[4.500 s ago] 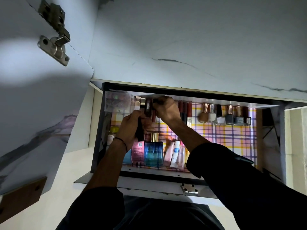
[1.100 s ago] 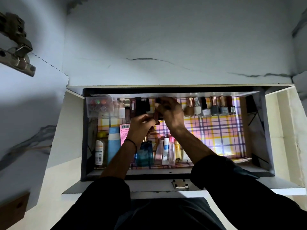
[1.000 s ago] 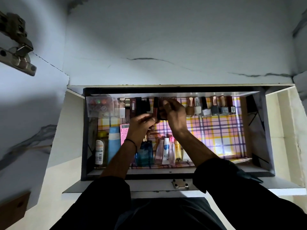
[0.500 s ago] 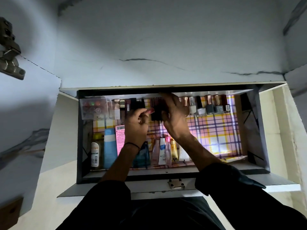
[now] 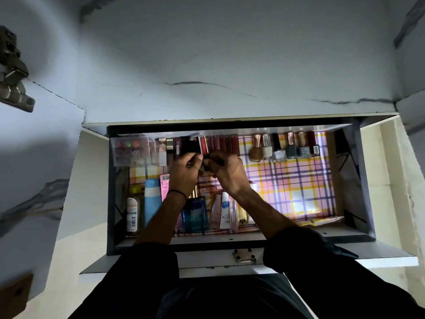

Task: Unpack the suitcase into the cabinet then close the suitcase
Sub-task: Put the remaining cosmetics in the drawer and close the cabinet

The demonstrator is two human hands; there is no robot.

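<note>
Open grey cabinet compartment point(image 5: 354, 236), floor lined with pink-and-yellow plaid paper point(image 5: 299, 180). Your left hand point(image 5: 184, 176) and right hand point(image 5: 227, 176) meet at the back row, fingers curled, both pinching a small dark cosmetic tube point(image 5: 215, 161). The tube is inside the cabinet, just in front of the row of red lipstick tubes point(image 5: 220, 143). Glass nail polish bottles point(image 5: 291, 146) line the back to the right. A blue square perfume bottle point(image 5: 195, 215) stands in front, under your left wrist.

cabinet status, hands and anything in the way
Both hands, left hand and right hand, pinch a dark tube. Upright lip tubes crowd right behind it.
</note>
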